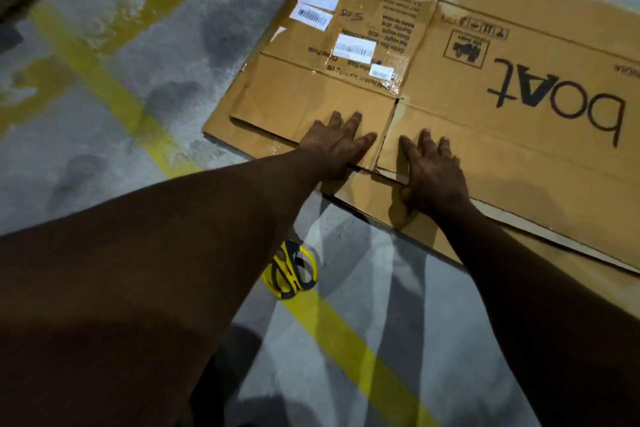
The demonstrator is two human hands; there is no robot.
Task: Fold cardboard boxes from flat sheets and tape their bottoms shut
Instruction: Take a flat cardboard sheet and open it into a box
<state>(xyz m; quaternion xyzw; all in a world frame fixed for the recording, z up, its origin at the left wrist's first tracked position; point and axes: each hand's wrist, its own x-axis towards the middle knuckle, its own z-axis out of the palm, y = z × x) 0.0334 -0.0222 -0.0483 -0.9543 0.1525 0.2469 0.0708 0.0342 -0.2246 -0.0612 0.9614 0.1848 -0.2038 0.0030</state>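
Pressing sheet [485, 107] flat on floor [138, 52] with left hand [337, 146] and right hand [431, 170], fingers [367, 140] spread; seemingly at first step, next needing panels lifted open.

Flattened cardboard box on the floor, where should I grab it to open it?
Probably the cardboard box by its top flaps' near edge, from your side: the upper layer stops short of the lower one there, leaving a lip for fingertips.
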